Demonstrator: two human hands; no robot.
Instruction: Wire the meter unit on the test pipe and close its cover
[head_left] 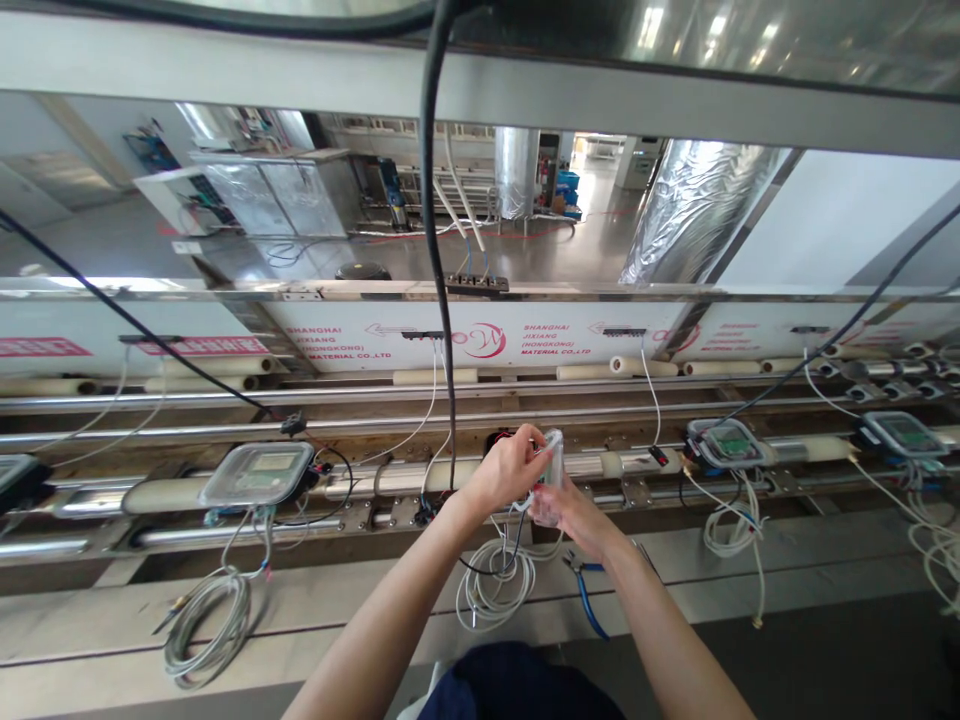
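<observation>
Near the middle of the rail line, both hands meet at a clear plastic box [556, 462]. My left hand [513, 466] is at its upper left side, fingers bent and pressed on its edge. Lower down, my right hand [571, 513] has its fingers closed round the bottom part of the box. The box looks tilted on its side, and a greenish part shows behind the plastic. Below the hands lies a coil of white cable [496, 590], with blue-handled pliers [589, 598] to its right on the metal ledge.
Clear-lidded boxes [259, 475] [726, 442] sit on the rails at left and right, with cable coils [208, 625] [731, 527] below. A black cable [430, 200] hangs down the middle. A metal beam [300, 60] crosses overhead. Steel pipes [337, 402] run behind the hands.
</observation>
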